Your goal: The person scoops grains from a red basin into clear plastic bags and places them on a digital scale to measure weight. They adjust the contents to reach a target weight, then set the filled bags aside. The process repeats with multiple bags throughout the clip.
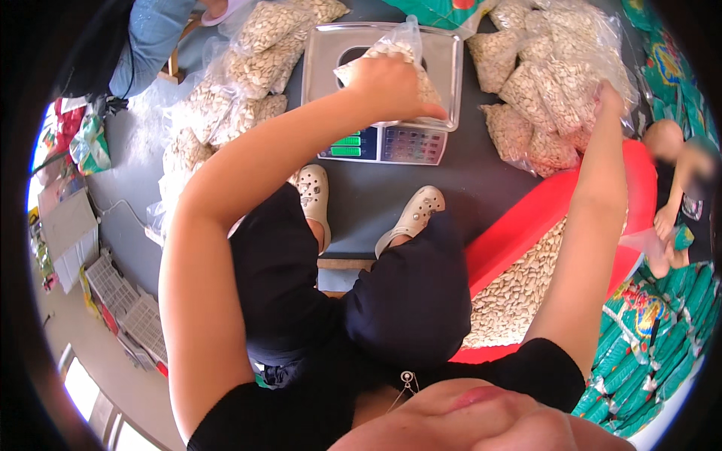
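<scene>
My left hand (387,84) is over the steel pan of a digital scale (444,45). Its fingers are closed round a clear plastic bag of pale shelled-looking nuts (429,89), perhaps pistachios, which rests on or just above the pan. Out to the right, my right hand (608,99) reaches a heap of similar filled bags (538,98). Its fingers look closed on the plastic of one bag at the heap's right side, though the fingertips are partly hidden.
Below my right arm lies a red tub (511,225) of loose nuts (519,289). More filled bags (259,68) are piled left of the scale. Green printed sacks (639,353) line the right side. Another person's hand (665,225) is at far right; a person's jeans leg (150,45) shows upper left.
</scene>
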Motion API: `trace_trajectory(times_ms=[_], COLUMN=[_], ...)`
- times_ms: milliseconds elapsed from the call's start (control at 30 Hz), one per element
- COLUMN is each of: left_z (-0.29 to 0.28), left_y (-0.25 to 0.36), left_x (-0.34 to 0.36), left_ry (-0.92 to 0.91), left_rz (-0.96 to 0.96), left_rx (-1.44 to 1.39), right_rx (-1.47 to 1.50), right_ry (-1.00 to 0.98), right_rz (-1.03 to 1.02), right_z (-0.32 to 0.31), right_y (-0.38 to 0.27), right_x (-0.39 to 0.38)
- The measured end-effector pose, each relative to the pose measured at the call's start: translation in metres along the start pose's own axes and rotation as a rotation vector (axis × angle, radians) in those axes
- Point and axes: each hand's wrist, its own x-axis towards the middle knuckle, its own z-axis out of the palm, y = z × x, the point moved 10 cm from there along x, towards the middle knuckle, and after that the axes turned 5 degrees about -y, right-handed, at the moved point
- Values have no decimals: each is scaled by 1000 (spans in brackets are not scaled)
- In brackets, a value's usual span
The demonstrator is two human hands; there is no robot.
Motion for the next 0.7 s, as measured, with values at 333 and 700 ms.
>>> trace_trajectory(times_ms=[333, 700], left_z=[-8, -86], left_y=[-80, -238], left_x=[-4, -167], left_ry=[298, 786], left_rz=[52, -150], left_rx=[-298, -465], right_rx=[811, 851], right_ry=[-493, -821], right_rz=[96, 40], right_z=[26, 270], right_y=[-12, -48], right_x=[-52, -349])
